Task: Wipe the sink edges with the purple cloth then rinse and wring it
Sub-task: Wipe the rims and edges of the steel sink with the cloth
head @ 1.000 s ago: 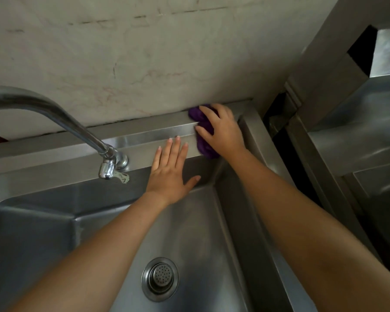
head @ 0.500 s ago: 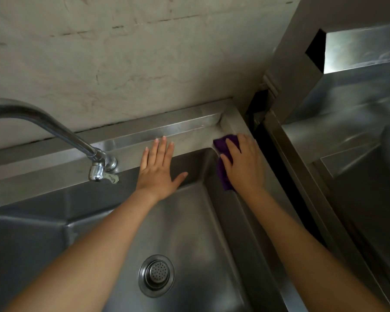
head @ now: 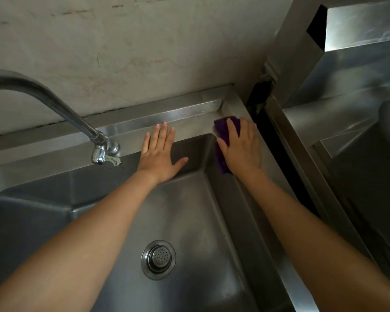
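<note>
We press the purple cloth (head: 223,131) onto the sink's (head: 43,199) right rim, near its back corner, with our flat right hand (head: 243,149); our left hand (head: 159,155) rests flat on its back edge.

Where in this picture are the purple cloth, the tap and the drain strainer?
purple cloth (head: 222,129): head view, on its far end.
tap (head: 54,102): head view, on the curved pipe.
drain strainer (head: 159,259): head view, on its perforated centre.

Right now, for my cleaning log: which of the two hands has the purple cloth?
The right hand, pressing the purple cloth onto the sink's right edge near the back corner. The left hand lies flat and bare on the back edge.
</note>
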Action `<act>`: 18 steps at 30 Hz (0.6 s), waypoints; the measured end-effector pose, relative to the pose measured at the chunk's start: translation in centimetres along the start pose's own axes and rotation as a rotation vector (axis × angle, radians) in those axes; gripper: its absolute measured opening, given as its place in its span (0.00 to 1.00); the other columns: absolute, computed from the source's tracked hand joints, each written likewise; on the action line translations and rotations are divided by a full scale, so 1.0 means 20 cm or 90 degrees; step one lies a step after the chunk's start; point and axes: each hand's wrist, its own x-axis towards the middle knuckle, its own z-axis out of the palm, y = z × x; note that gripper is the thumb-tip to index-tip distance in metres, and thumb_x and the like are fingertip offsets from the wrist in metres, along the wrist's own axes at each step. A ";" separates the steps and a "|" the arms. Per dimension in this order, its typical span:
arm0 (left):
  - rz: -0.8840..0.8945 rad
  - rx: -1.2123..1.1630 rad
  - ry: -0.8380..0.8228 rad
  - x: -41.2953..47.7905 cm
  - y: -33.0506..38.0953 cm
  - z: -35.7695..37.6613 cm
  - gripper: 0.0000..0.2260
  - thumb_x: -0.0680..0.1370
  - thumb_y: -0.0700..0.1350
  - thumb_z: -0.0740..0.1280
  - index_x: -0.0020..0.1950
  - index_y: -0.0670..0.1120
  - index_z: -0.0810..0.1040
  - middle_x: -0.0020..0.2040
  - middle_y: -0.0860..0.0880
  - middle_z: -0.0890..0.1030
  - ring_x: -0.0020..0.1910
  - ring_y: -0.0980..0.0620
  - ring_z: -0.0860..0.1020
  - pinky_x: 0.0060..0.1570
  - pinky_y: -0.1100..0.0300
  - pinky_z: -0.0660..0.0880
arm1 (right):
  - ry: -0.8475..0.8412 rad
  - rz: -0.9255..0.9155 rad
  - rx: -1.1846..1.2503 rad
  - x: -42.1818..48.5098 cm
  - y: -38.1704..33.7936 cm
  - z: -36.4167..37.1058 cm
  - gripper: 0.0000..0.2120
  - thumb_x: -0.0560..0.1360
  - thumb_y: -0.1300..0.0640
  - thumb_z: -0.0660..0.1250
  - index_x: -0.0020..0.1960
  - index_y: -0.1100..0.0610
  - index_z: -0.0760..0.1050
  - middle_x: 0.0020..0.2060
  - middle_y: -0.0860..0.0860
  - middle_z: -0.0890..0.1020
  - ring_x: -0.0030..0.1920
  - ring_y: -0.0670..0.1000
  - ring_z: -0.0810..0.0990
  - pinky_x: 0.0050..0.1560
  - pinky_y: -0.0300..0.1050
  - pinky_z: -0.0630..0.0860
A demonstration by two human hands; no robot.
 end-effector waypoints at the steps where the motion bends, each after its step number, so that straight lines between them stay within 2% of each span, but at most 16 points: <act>1: -0.001 0.001 -0.012 0.00 0.00 0.00 0.39 0.75 0.66 0.53 0.76 0.48 0.38 0.77 0.48 0.35 0.75 0.50 0.33 0.73 0.51 0.35 | -0.006 -0.004 0.005 0.06 -0.02 0.01 0.27 0.77 0.46 0.58 0.71 0.60 0.62 0.68 0.65 0.66 0.70 0.64 0.62 0.72 0.57 0.56; 6: 0.008 -0.028 -0.028 -0.01 0.01 -0.03 0.37 0.76 0.64 0.52 0.76 0.47 0.39 0.77 0.47 0.36 0.75 0.51 0.34 0.74 0.51 0.35 | -0.019 -0.038 0.050 0.11 -0.10 0.04 0.26 0.74 0.53 0.63 0.69 0.62 0.64 0.64 0.65 0.69 0.66 0.64 0.66 0.69 0.56 0.60; 9: 0.048 -0.097 0.017 -0.14 0.00 -0.01 0.35 0.78 0.60 0.54 0.76 0.47 0.40 0.77 0.46 0.38 0.75 0.52 0.35 0.74 0.54 0.35 | -0.065 -0.110 0.137 0.11 -0.20 0.06 0.24 0.76 0.57 0.63 0.70 0.60 0.64 0.65 0.62 0.68 0.64 0.61 0.67 0.65 0.52 0.65; 11: 0.039 -0.173 0.058 -0.27 -0.02 0.02 0.34 0.79 0.56 0.57 0.76 0.46 0.42 0.77 0.47 0.40 0.75 0.53 0.36 0.74 0.57 0.38 | -0.058 -0.114 0.188 0.13 -0.29 0.08 0.23 0.76 0.59 0.63 0.69 0.60 0.65 0.64 0.61 0.70 0.63 0.60 0.68 0.64 0.51 0.68; 13: 0.018 -0.222 0.062 -0.39 -0.07 0.05 0.33 0.79 0.54 0.59 0.76 0.45 0.46 0.77 0.49 0.43 0.75 0.55 0.38 0.73 0.59 0.40 | -0.070 -0.141 0.220 0.12 -0.39 0.09 0.22 0.75 0.59 0.64 0.68 0.60 0.66 0.63 0.61 0.71 0.62 0.59 0.70 0.63 0.52 0.70; 15: -0.015 -0.206 0.058 -0.48 -0.16 0.09 0.33 0.78 0.53 0.61 0.76 0.44 0.49 0.77 0.48 0.46 0.75 0.53 0.41 0.73 0.59 0.44 | -0.109 -0.223 0.233 0.09 -0.51 0.10 0.23 0.74 0.59 0.64 0.68 0.59 0.67 0.64 0.60 0.70 0.63 0.59 0.69 0.64 0.52 0.69; 18: -0.135 -0.159 0.098 -0.59 -0.31 0.09 0.32 0.77 0.46 0.65 0.75 0.41 0.53 0.77 0.44 0.51 0.77 0.47 0.47 0.75 0.53 0.50 | -0.129 -0.312 0.247 0.01 -0.72 0.13 0.23 0.74 0.60 0.64 0.69 0.60 0.67 0.65 0.60 0.69 0.64 0.59 0.67 0.67 0.50 0.64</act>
